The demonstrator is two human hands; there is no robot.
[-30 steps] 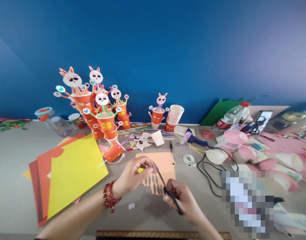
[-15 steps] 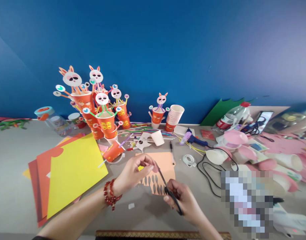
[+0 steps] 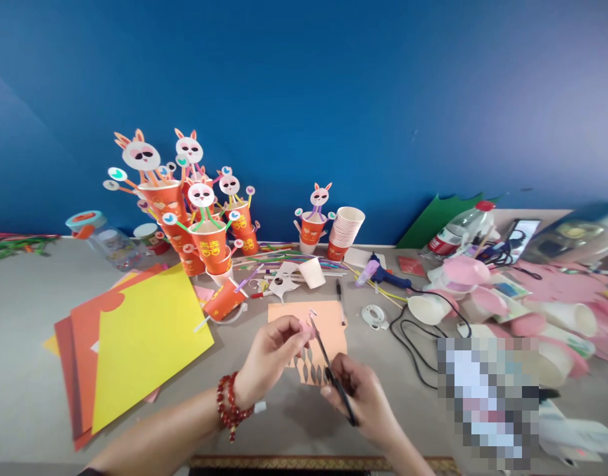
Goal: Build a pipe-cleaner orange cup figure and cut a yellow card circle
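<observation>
My left hand [image 3: 276, 349], a red bead bracelet on its wrist, pinches a small piece of pink paper [image 3: 308, 328] between thumb and fingertips. In my right hand [image 3: 357, 390] are black-handled scissors [image 3: 328, 367], their blades pointing up and away beside the pink paper. A thin sliver of paper [image 3: 312, 314] shows near the blade tips. Beneath both hands lies a peach paper sheet [image 3: 328, 320] with dark leaf-like shapes on its lower part. A pen [image 3: 339, 294] rests across the sheet's right edge.
Yellow card [image 3: 149, 350] and orange sheets lie at left. Behind stand red cups with rabbit faces [image 3: 208, 241] and a cup stack [image 3: 347, 228]. To the right are a tape roll [image 3: 374, 317], a blue glue gun [image 3: 390, 277] with a black cord, and pink-and-white cups [image 3: 430, 309].
My left hand has moved slightly right and down with the pink paper, closer to the scissors. A thin sliver of paper now shows at the blade tips.
</observation>
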